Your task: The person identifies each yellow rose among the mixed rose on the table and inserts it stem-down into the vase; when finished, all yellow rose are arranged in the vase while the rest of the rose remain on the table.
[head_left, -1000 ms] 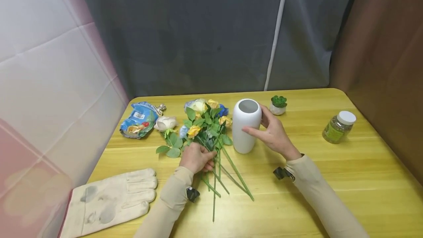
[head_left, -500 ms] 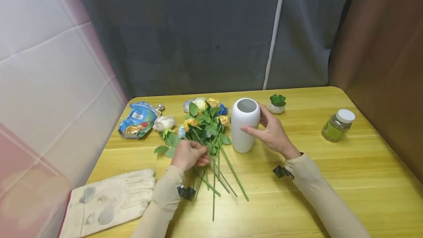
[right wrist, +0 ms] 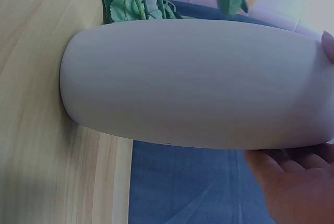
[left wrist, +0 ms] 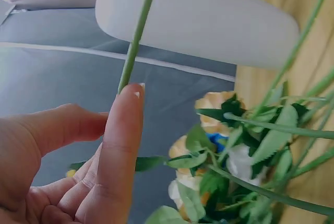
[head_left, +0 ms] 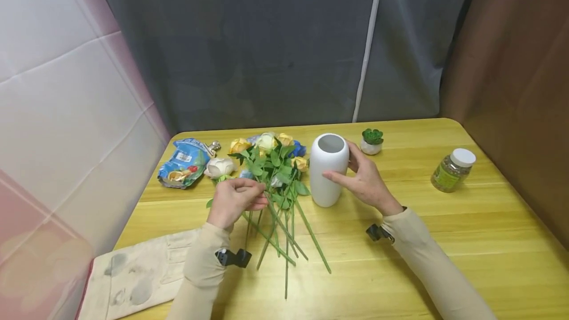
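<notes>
My left hand [head_left: 233, 200] pinches the green stem [left wrist: 138, 33] of a yellow rose [head_left: 240, 145] between thumb and fingers. Its bloom stands at the left of the bunch, raised off the table in the right wrist view. Beneath and beside it lies a heap of flowers [head_left: 276, 159] with white, yellow and blue blooms, stems fanned toward the front. A white vase [head_left: 326, 177] stands upright right of the heap, its mouth facing up. My right hand [head_left: 366, 181] holds it from the right, thumb across the front and the other fingers partly hidden behind.
A white bloom [head_left: 220, 167] lies left of the heap, near a blue snack bag [head_left: 184, 162] closed with a metal clip. A work glove [head_left: 138, 273] is at front left. A small potted succulent [head_left: 372, 141] and a white-lidded jar [head_left: 453, 171] stand to the right.
My left hand has moved left and up, drawing the yellow rose away from the other flowers. The right hand and the vase have stayed in place.
</notes>
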### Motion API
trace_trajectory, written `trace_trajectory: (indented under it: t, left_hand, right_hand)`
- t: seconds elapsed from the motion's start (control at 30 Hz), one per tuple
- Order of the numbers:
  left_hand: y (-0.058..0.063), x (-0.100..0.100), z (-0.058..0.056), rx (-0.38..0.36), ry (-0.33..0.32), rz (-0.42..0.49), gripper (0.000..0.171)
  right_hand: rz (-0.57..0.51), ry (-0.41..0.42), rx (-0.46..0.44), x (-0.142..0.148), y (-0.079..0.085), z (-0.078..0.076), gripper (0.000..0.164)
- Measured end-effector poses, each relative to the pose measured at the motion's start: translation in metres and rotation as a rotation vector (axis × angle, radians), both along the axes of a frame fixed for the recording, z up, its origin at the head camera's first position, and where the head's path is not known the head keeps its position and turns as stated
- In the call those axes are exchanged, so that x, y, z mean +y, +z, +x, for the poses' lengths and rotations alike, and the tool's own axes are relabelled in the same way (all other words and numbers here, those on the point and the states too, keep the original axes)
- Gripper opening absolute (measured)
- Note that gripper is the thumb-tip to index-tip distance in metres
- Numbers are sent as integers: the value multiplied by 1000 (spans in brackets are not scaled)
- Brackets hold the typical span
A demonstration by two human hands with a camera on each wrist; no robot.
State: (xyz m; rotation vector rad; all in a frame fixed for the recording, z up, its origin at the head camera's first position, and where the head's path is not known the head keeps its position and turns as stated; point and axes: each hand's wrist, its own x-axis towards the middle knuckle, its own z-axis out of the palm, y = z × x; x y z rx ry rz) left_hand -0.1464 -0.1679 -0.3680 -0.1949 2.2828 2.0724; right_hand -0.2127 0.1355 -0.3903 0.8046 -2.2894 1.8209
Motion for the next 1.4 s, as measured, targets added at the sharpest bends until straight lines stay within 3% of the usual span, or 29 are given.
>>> trace_trajectory:
  t: [0.2, 0.37, 0.57, 0.93, 1.13, 1.4]
  left_hand:
    - [13, 4, -8, 58, 16, 55, 31]
    - [26, 11, -16, 155, 36, 90, 24]
    - [47, 22, -26, 272, 77, 158, 16]
    - [81, 39, -50, 436, 86, 195, 13]
    - [94, 46, -64, 475, 116, 179, 12]
    - [101, 50, -80, 503, 155, 216, 11]
  right_hand:
    - [-2, -1, -2, 2, 0, 0, 78]
    - [2, -1, -3, 3, -1, -1, 77]
    - [-3, -2, 14, 4, -1, -2, 76]
    - [-6, 1, 22, 2, -4, -3, 77]
    - [-18, 8, 20, 2, -4, -4, 77]
    - [-11, 5, 19, 0, -3, -4, 78]
